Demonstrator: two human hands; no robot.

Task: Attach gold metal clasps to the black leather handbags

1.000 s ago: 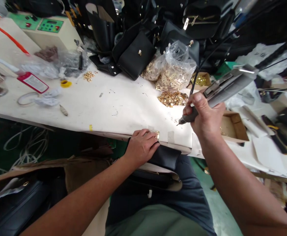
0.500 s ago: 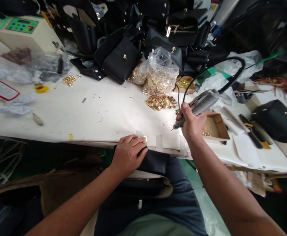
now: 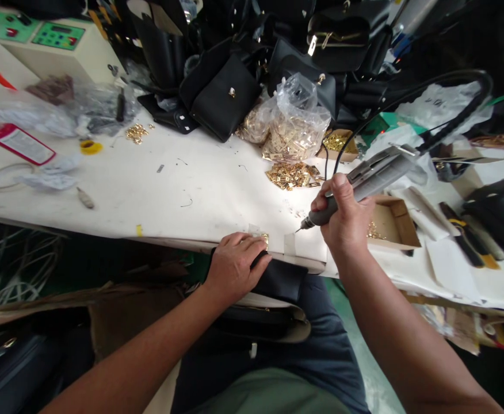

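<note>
Left grip (image 3: 237, 267) touches one bag (image 3: 283, 280), right grip (image 3: 349, 218) one tool (image 3: 375, 172).

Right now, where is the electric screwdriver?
In the head view, the electric screwdriver is in the right hand, right of the pile of gold metal pieces, its tip over the table's near edge area.

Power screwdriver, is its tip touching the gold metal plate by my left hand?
No, a visible gap separates the power screwdriver in the right hand from the gold metal plate at the left hand.
</note>
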